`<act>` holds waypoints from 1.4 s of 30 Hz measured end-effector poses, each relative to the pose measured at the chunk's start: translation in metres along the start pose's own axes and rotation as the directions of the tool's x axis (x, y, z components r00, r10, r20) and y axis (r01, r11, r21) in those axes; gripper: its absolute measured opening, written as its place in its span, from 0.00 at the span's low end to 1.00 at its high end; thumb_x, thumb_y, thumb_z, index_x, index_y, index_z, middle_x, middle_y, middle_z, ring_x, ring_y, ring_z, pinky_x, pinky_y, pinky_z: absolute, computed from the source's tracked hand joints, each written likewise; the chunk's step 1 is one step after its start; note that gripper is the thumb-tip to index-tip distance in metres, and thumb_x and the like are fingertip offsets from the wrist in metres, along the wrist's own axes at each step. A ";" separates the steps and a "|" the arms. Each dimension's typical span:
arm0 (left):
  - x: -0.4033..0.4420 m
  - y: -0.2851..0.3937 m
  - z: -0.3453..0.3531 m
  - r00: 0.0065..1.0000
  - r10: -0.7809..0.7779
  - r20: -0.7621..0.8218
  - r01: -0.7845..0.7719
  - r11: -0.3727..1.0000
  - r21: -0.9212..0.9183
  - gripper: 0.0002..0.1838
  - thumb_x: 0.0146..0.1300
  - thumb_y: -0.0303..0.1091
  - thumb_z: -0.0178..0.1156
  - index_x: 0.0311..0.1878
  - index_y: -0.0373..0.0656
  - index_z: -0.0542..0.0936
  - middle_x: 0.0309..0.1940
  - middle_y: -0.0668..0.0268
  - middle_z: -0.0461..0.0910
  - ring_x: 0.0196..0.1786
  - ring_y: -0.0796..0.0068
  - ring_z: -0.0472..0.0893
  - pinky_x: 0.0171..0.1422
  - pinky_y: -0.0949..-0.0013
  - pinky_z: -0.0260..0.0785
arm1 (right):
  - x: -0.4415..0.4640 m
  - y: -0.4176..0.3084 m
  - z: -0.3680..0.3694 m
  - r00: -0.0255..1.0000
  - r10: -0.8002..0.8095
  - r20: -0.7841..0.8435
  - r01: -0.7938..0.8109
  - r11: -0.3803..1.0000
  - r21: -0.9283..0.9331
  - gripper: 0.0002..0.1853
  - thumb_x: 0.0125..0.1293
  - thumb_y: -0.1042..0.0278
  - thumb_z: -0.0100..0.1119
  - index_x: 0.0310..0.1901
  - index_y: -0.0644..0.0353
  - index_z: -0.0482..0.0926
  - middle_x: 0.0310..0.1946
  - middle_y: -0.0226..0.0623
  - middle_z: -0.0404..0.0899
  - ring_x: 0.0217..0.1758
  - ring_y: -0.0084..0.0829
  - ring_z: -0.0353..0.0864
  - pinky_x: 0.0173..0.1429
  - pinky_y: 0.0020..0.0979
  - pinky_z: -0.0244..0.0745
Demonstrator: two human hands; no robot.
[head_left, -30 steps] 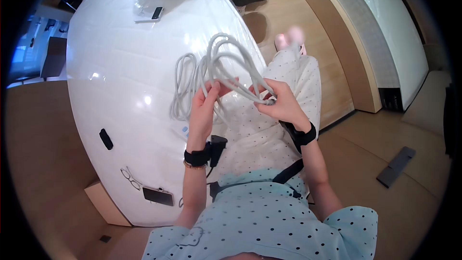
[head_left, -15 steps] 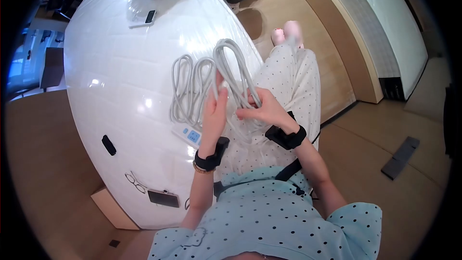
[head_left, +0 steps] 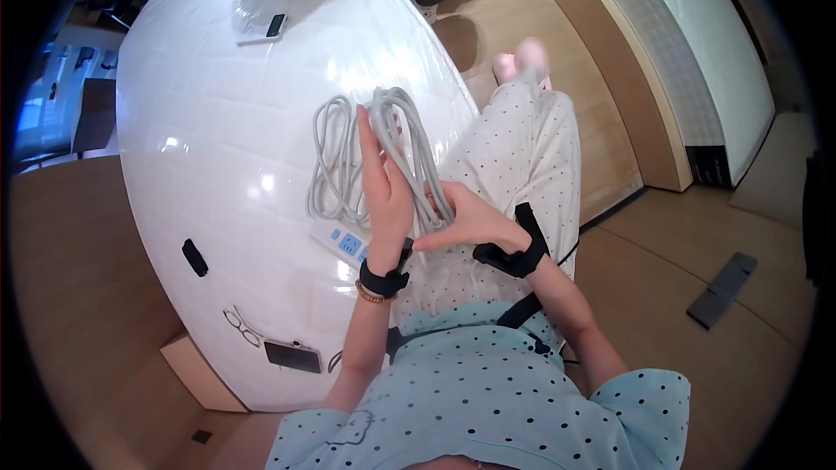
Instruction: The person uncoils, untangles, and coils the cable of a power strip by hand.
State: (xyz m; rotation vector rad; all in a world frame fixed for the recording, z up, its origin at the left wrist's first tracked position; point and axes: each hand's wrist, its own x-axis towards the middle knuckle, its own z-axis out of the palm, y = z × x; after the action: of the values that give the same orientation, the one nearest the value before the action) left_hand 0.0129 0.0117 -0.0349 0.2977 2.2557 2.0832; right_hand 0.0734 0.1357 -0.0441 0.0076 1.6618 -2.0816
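Grey cable (head_left: 424,157) is held in loops between two hands, apparently to keep its strands gathered. Its lower end is clasped by the right hand's (head_left: 470,219) curled fingers; the left hand (head_left: 389,196) is laid straight alongside, its grip impossible to tell. More loops (head_left: 319,157) and a power strip (head_left: 349,245) are supported by the plastic-covered mattress (head_left: 218,139).

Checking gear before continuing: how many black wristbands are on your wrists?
2: the left wristband, below the left hand; the right wristband, below the right hand. Both hands hold grey cable.
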 end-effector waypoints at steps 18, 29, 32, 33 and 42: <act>-0.011 -0.049 -0.069 0.924 -0.352 0.149 0.326 0.929 0.174 0.15 0.66 0.37 0.53 0.47 0.33 0.76 0.52 0.57 0.74 0.52 0.71 0.73 0.56 0.67 0.65 | -0.003 -0.025 -0.026 0.984 -0.180 0.006 0.177 0.976 0.128 0.17 0.40 0.79 0.55 0.37 0.64 0.74 0.26 0.34 0.81 0.32 0.21 0.78 0.40 0.23 0.70; -0.040 -0.004 -0.003 0.903 -0.237 0.359 0.292 0.950 -0.109 0.26 0.72 0.40 0.39 0.67 0.33 0.57 0.60 0.58 0.64 0.59 0.71 0.68 0.64 0.66 0.59 | 0.010 -0.003 -0.007 0.957 -0.126 -0.261 0.117 0.992 -0.048 0.23 0.49 0.75 0.63 0.49 0.67 0.73 0.36 0.31 0.77 0.30 0.20 0.75 0.39 0.22 0.71; -0.042 -0.015 -0.004 0.904 -0.207 0.375 0.273 0.953 -0.131 0.28 0.73 0.42 0.38 0.70 0.35 0.52 0.66 0.57 0.57 0.65 0.66 0.62 0.70 0.64 0.50 | 0.013 0.010 -0.006 0.960 -0.131 -0.246 0.150 0.987 0.060 0.19 0.48 0.73 0.65 0.44 0.67 0.75 0.31 0.27 0.76 0.28 0.17 0.72 0.37 0.20 0.70; -0.040 -0.017 -0.006 0.920 -0.140 0.366 0.152 0.988 -0.006 0.28 0.72 0.42 0.38 0.69 0.35 0.53 0.66 0.55 0.57 0.65 0.64 0.62 0.70 0.63 0.50 | 0.012 0.012 -0.007 0.960 -0.109 -0.259 0.123 0.992 0.040 0.17 0.48 0.74 0.65 0.42 0.66 0.76 0.29 0.26 0.75 0.28 0.17 0.72 0.37 0.20 0.69; -0.011 -0.036 -0.059 0.981 -0.085 -0.175 0.176 0.770 0.614 0.20 0.65 0.34 0.53 0.58 0.34 0.71 0.61 0.50 0.65 0.60 0.56 0.67 0.60 0.62 0.61 | 0.001 0.013 -0.014 0.975 -0.044 -0.218 0.081 0.983 0.165 0.12 0.49 0.78 0.62 0.38 0.65 0.77 0.32 0.32 0.80 0.35 0.19 0.77 0.43 0.21 0.69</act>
State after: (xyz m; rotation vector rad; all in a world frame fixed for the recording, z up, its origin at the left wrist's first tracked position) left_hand 0.0097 -0.0503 -0.0666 0.0085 2.9020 1.2480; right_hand 0.0730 0.1459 -0.0599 0.2472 1.6121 -2.3377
